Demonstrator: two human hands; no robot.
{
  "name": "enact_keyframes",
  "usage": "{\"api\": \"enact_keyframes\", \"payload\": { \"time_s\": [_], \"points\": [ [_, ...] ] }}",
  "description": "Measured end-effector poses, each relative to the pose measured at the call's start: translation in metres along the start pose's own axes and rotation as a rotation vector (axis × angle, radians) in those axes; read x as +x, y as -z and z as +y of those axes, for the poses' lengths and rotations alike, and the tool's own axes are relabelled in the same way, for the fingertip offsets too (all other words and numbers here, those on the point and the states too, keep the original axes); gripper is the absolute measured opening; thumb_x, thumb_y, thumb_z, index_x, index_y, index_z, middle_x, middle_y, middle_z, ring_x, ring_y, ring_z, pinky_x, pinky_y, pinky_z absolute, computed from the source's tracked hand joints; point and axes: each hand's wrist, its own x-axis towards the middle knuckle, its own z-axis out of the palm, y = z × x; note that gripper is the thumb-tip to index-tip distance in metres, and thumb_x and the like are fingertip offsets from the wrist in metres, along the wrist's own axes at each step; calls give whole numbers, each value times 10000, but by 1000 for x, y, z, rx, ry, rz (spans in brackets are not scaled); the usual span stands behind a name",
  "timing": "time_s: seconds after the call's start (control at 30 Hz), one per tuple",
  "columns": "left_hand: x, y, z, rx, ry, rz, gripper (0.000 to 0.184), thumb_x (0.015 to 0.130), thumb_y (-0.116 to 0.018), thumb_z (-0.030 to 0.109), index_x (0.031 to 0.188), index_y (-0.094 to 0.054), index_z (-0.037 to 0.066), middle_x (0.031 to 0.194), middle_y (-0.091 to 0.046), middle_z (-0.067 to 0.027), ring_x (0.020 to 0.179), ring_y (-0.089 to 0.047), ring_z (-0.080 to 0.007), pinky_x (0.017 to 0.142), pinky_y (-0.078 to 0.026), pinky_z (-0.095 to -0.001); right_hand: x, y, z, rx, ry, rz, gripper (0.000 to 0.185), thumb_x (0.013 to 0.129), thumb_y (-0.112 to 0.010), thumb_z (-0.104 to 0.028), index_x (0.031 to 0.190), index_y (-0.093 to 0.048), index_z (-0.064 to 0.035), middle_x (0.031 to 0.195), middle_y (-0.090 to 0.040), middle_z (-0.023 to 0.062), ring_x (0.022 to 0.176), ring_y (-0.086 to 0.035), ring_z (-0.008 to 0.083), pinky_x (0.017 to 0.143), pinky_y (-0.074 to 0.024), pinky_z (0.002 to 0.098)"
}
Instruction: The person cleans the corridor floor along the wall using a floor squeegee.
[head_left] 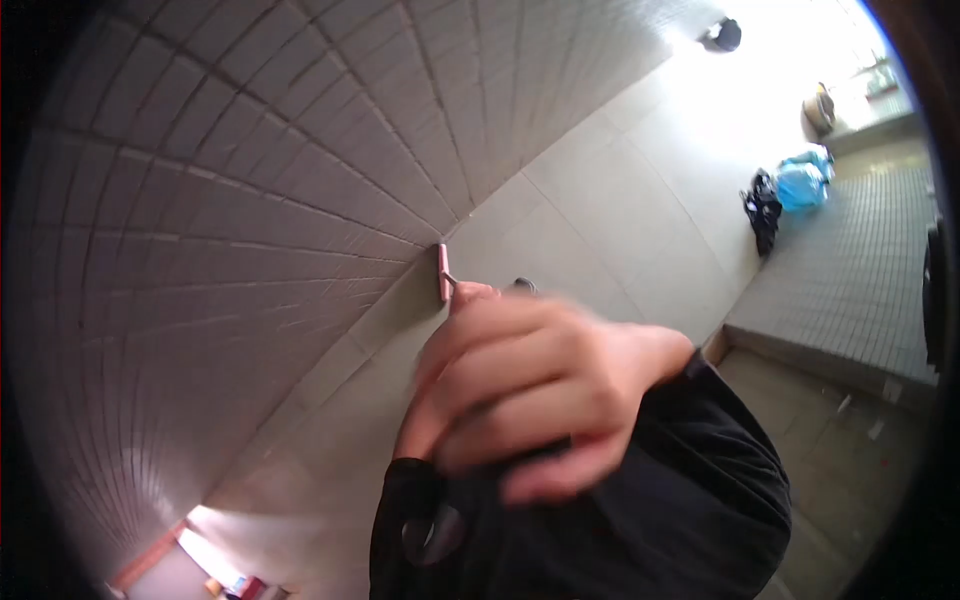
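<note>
A pink-headed mop or squeegee stands with its narrow head where the floor meets the brick-patterned wall. A short piece of its thin neck shows, then disappears behind my hands. My left hand is closed around the handle's line, mostly covered by the other hand. Close to the camera, my right hand is curled into a blurred fist in front of it, and the handle inside cannot be seen. Black sleeves cover both forearms.
The grey wall rises along the left. Pale floor tiles run to the bright far end. On the right, a blue plastic bag and a black bag lie by a raised tiled ledge. A dark round object stands farther off.
</note>
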Motion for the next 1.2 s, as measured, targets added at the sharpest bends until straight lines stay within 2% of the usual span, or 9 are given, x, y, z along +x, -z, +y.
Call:
{"api": "enact_keyframes", "payload": {
  "time_s": [0.03,0.07,0.13,0.17,0.27,0.43,0.53,0.8,1.2],
  "points": [
    [14,12,43,-182,-46,82,339,713,-664,140,495,-423,46,471,-462,-117,431,-501,-289,418,-348,-367,-15,13,-5,-416,-108,-71,249,740,-660,-166,911,-627,11,927,-589,147,831,-581,327,733,-482,397],
    [20,15,67,-361,-95,164,349,716,-663,166,494,-419,52,470,-464,-112,433,-505,-290,416,-352,-371,-29,15,2,-438,-221,-78,230,723,-668,-151,891,-633,3,920,-595,146,830,-583,324,738,-482,397],
    [-35,-35,-37,-289,-128,88,358,715,-659,207,495,-422,55,483,-472,-125,449,-512,-308,420,-367,-387,-60,12,14,-333,-430,-102,192,714,-674,-132,854,-641,-5,893,-602,139,838,-589,313,751,-482,394],
    [-35,-32,-34,-233,-136,55,353,707,-659,198,494,-418,53,484,-466,-135,446,-503,-318,422,-371,-395,-74,8,18,-211,-519,-133,173,720,-673,-128,837,-643,-4,873,-602,134,847,-592,306,758,-481,390],
    [-46,-31,-17,-147,-102,49,346,697,-655,180,491,-409,50,483,-453,-148,440,-488,-332,421,-374,-405,-98,-21,24,154,-501,-157,97,720,-659,-108,727,-611,-25,755,-589,107,762,-598,269,688,-477,362],
    [-67,-16,-2,-74,-88,84,333,690,-638,135,485,-389,49,471,-431,-153,426,-472,-340,412,-367,-405,-112,-63,30,278,-496,-76,146,720,-649,-84,630,-537,-54,646,-555,75,608,-573,241,565,-439,339],
    [-82,3,13,-59,-82,81,328,688,-633,119,483,-386,51,467,-426,-153,424,-472,-341,409,-365,-404,-89,-83,24,336,-335,-142,219,699,-640,-53,573,-462,-76,568,-515,49,488,-518,229,480,-381,326],
    [-146,48,14,18,8,146,334,695,-639,121,482,-387,65,467,-425,-149,426,-473,-344,411,-367,-411,-83,-135,42,476,-350,-87,201,733,-622,-40,602,-471,-59,573,-507,65,513,-508,259,501,-377,347],
    [-255,109,-77,198,182,197,333,694,-638,124,494,-380,61,474,-424,-148,440,-476,-354,423,-351,-429,-131,-243,123,494,-505,-14,210,774,-558,-48,583,-473,-25,566,-499,89,535,-496,279,548,-390,351]
  ]
}}
